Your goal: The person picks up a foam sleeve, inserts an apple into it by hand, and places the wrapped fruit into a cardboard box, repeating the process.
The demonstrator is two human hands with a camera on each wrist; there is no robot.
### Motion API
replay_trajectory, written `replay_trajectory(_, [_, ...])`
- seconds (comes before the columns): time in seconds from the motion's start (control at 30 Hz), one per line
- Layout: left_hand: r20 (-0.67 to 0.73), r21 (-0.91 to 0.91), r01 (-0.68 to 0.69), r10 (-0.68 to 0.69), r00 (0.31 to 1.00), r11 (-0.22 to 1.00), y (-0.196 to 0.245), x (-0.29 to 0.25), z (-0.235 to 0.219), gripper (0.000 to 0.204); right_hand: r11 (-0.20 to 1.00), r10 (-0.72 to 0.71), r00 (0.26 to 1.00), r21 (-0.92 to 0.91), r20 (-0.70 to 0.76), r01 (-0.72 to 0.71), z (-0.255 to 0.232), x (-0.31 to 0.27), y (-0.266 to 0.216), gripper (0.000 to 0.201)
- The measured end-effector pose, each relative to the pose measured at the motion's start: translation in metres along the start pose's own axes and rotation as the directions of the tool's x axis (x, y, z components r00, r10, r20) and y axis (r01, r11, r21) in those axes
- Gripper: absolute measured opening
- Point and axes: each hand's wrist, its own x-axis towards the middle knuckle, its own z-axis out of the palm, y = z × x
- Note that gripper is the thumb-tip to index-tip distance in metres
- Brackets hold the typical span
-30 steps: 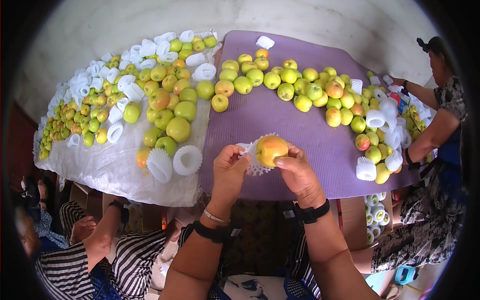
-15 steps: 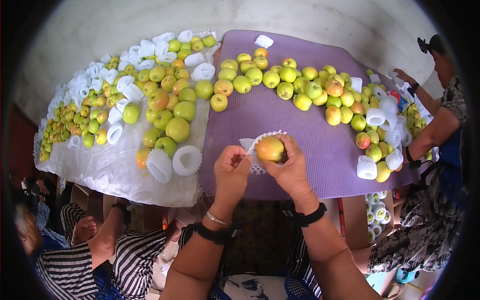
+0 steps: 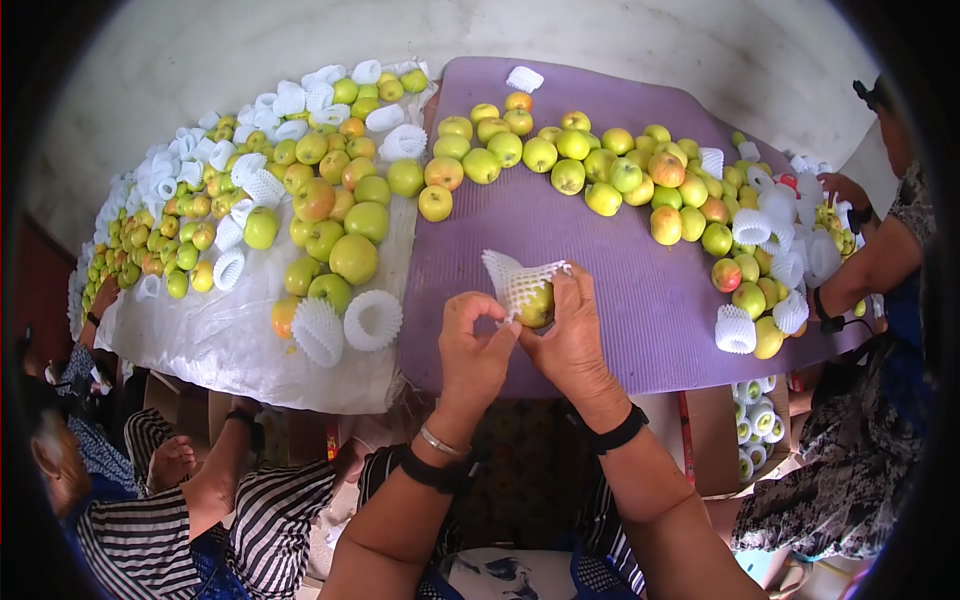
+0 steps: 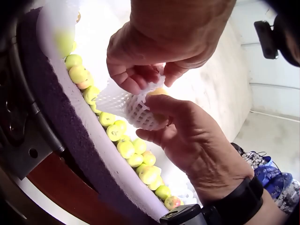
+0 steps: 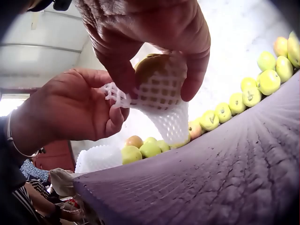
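My right hand (image 3: 572,345) grips a yellow-green apple (image 3: 538,305), thumb on one side and fingers on the other. A white foam net sleeve (image 3: 515,280) covers much of the apple, its narrow end sticking out toward the far left. With thumb and fingertips, my left hand (image 3: 475,345) pinches the sleeve's open edge beside the apple. In the right wrist view the stretched mesh (image 5: 161,89) lies around the fruit, whose stem end shows uncovered near my right palm. Both hands are over the near part of the purple mat (image 3: 470,250).
Loose apples (image 3: 570,160) run across the mat's far side. More apples (image 3: 353,258) and foam sleeves (image 3: 373,321) lie on a white sheet (image 3: 190,345) at left. People sit or stand on both sides. Below the table edge at right, a carton (image 3: 712,440) stands beside sleeved apples (image 3: 757,420).
The apple has gone from beside the sleeve to inside it. My right hand has turned and moved left with the apple, while my left hand keeps pinching the sleeve's edge.
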Motion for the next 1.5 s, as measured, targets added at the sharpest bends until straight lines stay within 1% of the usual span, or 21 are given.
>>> replay_trajectory(0.03, [0.014,-0.115,0.078,-0.077,0.997,0.990,0.001,0.000,0.001,0.022,1.000,-0.023,1.000,-0.020,0.003,0.023,0.001,-0.001,0.001,0.068])
replay_trajectory(0.1, [0.065,-0.335,0.229,-0.220,0.973,0.914,0.006,0.001,0.003,0.031,0.996,-0.069,0.998,-0.058,0.010,0.070,0.003,-0.004,0.003,0.067])
replay_trajectory(0.2, [0.062,-0.212,0.322,-0.316,0.947,0.923,0.009,0.002,0.002,0.044,0.991,-0.114,0.992,-0.057,0.060,0.117,0.004,-0.007,-0.004,0.067])
replay_trajectory(0.3, [0.064,-0.316,0.258,-0.251,0.966,0.913,-0.003,0.005,-0.003,0.047,0.984,-0.146,0.987,0.110,0.068,0.138,0.004,-0.003,-0.006,0.065])
replay_trajectory(0.4, [0.126,-0.492,0.360,-0.344,0.930,0.793,0.003,0.009,-0.012,0.044,0.894,-0.046,0.998,0.447,0.044,0.021,-0.006,0.001,-0.007,0.060])
replay_trajectory(0.43, [0.140,-0.546,0.366,-0.349,0.927,0.753,0.005,0.009,-0.013,0.044,0.812,-0.014,0.998,0.583,0.054,-0.020,-0.006,0.001,-0.003,0.058])
replay_trajectory(0.5, [0.171,-0.647,0.377,-0.357,0.919,0.662,0.007,0.010,-0.014,0.043,0.587,0.045,0.995,0.803,0.088,-0.098,-0.006,0.001,0.004,0.055])
replay_trajectory(0.53, [0.188,-0.665,0.389,-0.361,0.913,0.638,0.007,0.010,-0.015,0.044,0.621,0.009,0.999,0.784,0.033,-0.032,-0.008,0.002,0.006,0.045])
replay_trajectory(0.6, [0.223,-0.698,0.411,-0.368,0.903,0.587,0.009,0.010,-0.015,0.046,0.746,-0.013,1.000,0.666,0.025,-0.007,-0.008,0.002,0.005,0.039])
replay_trajectory(0.7, [0.252,-0.717,0.405,-0.330,0.910,0.568,0.013,0.012,-0.014,0.047,0.873,-0.064,0.998,0.483,-0.023,0.068,-0.011,0.003,-0.003,0.034])
replay_trajectory(0.73, [0.240,-0.707,0.383,-0.308,0.921,0.594,0.012,0.011,-0.013,0.047,0.902,-0.086,0.995,0.420,-0.044,0.097,-0.012,0.003,-0.006,0.032])
replay_trajectory(0.8, [0.219,-0.686,0.340,-0.262,0.940,0.643,0.008,0.010,-0.011,0.048,0.908,-0.159,0.987,0.390,-0.014,0.152,-0.012,0.002,-0.008,0.034])
replay_trajectory(0.87, [0.178,-0.639,0.345,-0.304,0.936,0.688,0.004,0.009,-0.011,0.049,0.900,-0.209,0.978,0.395,0.015,0.186,-0.012,0.000,-0.008,0.034])
replay_trajectory(0.9, [0.156,-0.613,0.348,-0.324,0.933,0.709,0.003,0.009,-0.011,0.049,0.883,-0.110,0.994,0.457,-0.019,0.106,-0.014,0.000,-0.008,0.033])
replay_trajectory(0.97, [0.184,-0.619,0.388,-0.355,0.917,0.683,0.008,0.009,-0.012,0.051,0.813,0.094,0.993,0.581,-0.066,-0.038,-0.016,0.003,-0.008,0.031])
replay_trajectory(1.07, [0.224,-0.623,0.420,-0.364,0.904,0.660,0.011,0.009,-0.012,0.051,0.868,0.257,0.949,0.476,-0.184,-0.143,-0.023,0.013,0.007,0.026])
replay_trajectory(1.17, [0.252,-0.622,0.446,-0.375,0.892,0.643,0.013,0.008,-0.011,0.048,0.691,0.386,0.922,0.659,0.012,-0.298,-0.016,0.010,0.032,0.020])
replay_trajectory(1.27, [0.304,-0.629,0.498,-0.401,0.864,0.597,0.013,0.009,-0.012,0.044,0.708,0.284,0.959,0.670,0.017,-0.222,-0.013,0.007,0.042,0.016])
replay_trajectory(1.37, [0.339,-0.615,0.538,-0.423,0.841,0.577,0.012,0.009,-0.013,0.042,0.769,0.199,0.978,0.629,-0.066,-0.114,-0.019,0.010,0.035,0.012])
replay_trajectory(1.47, [0.379,-0.629,0.566,-0.425,0.822,0.534,0.012,0.009,-0.012,0.041,0.842,0.141,0.986,0.534,-0.091,-0.071,-0.026,0.011,0.029,0.012])
replay_trajectory(1.5, [0.395,-0.640,0.574,-0.423,0.816,0.511,0.012,0.009,-0.013,0.041,0.882,0.061,0.988,0.471,-0.139,0.011,-0.028,0.012,0.026,0.012])
